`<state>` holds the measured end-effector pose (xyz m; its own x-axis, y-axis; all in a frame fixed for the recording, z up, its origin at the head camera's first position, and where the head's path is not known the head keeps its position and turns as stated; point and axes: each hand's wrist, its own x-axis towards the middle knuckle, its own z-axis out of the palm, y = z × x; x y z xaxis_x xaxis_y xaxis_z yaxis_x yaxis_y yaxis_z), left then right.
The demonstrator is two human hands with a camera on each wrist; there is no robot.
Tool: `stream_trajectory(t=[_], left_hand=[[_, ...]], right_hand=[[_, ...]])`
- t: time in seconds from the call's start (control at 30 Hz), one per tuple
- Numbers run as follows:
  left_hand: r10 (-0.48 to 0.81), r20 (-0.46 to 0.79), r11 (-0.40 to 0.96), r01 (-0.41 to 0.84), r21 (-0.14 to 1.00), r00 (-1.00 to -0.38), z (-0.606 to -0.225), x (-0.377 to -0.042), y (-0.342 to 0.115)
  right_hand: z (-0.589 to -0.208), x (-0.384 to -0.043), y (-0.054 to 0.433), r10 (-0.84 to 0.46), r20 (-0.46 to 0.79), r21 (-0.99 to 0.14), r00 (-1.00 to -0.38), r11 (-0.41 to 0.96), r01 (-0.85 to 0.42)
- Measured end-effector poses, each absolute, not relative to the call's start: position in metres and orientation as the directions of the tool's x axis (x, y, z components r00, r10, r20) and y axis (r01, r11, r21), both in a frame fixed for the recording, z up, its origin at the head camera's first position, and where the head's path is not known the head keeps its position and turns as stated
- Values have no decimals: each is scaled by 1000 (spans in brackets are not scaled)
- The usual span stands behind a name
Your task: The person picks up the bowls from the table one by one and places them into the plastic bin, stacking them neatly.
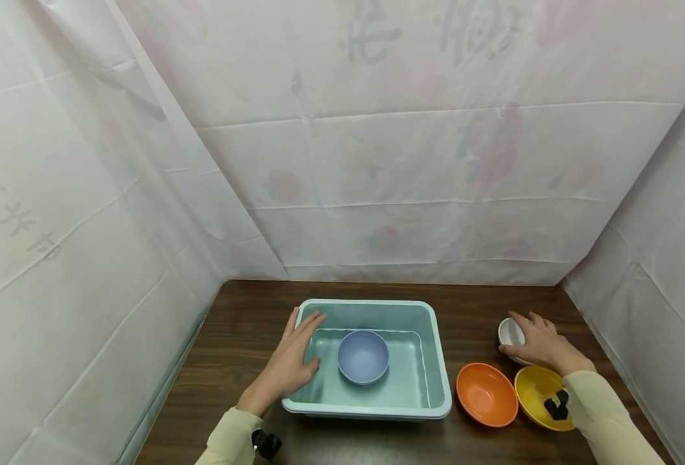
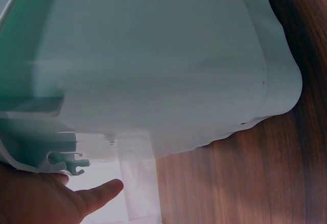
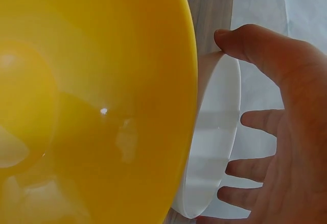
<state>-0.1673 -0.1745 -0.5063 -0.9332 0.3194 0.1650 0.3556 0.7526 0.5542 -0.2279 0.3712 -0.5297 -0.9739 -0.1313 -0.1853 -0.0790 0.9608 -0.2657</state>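
A lavender bowl (image 1: pixel 363 356) sits inside a pale green rectangular basin (image 1: pixel 366 411). My left hand (image 1: pixel 286 368) is at the basin's left rim, with its fingers spread; in the left wrist view the thumb (image 2: pixel 99 196) sticks out beside the basin's outer wall (image 2: pixel 168 71). On the right, my right hand (image 1: pixel 542 343) reaches over a white bowl (image 1: pixel 509 332). The right wrist view has its spread fingers (image 3: pixel 260 121) around the rim of the white bowl (image 3: pixel 217 127), the thumb at the edge. A yellow bowl (image 3: pixel 122 81) hides part of the white bowl there.
An orange bowl (image 1: pixel 487 394) stands between the basin and the yellow bowl (image 1: pixel 536 394), which lies under the right forearm. All rest on a dark wooden table (image 1: pixel 203 387). White printed sheets (image 1: pixel 377 194) hang behind and at both sides.
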Motion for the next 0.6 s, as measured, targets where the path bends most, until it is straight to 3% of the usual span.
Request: stream_trajectory(t=[0.6], left_hand=[[322, 173, 743, 361, 563, -931, -506, -167, -174]], right_hand=[[-530, -234, 366, -163, -233, -279, -959, 956, -94]])
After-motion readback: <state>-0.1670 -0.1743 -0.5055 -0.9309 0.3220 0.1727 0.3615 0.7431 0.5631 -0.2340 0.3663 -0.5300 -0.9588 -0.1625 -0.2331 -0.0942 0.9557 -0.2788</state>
